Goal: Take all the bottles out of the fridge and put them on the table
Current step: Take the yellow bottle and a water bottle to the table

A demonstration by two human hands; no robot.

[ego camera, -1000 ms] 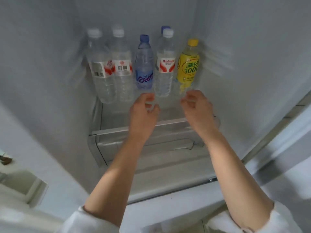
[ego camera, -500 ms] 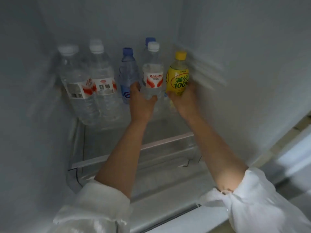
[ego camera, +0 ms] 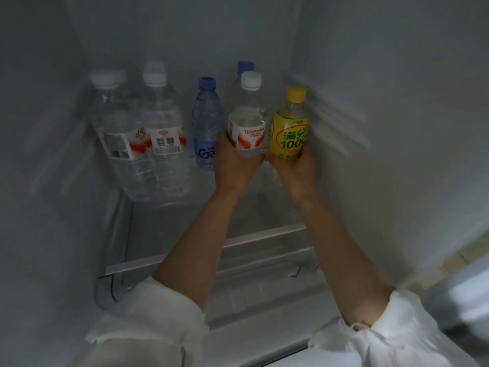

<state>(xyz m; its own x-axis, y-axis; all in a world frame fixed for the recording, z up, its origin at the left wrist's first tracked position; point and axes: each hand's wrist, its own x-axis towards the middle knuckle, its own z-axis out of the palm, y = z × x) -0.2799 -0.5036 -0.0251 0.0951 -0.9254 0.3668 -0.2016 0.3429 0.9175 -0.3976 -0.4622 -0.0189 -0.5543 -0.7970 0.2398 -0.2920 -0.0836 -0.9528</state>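
Head view — yellow bottle [ego camera: 289,128], yellow cap.

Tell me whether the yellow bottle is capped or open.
Capped: the yellow bottle has its yellow cap on, held upright by the right hand.

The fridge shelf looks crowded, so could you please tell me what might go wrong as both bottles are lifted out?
The left hand grips the white-capped bottle right beside the blue bottle, so lifting could knock that one over. The right hand holds the yellow bottle low and close to the fridge wall, so it might bump or slip.
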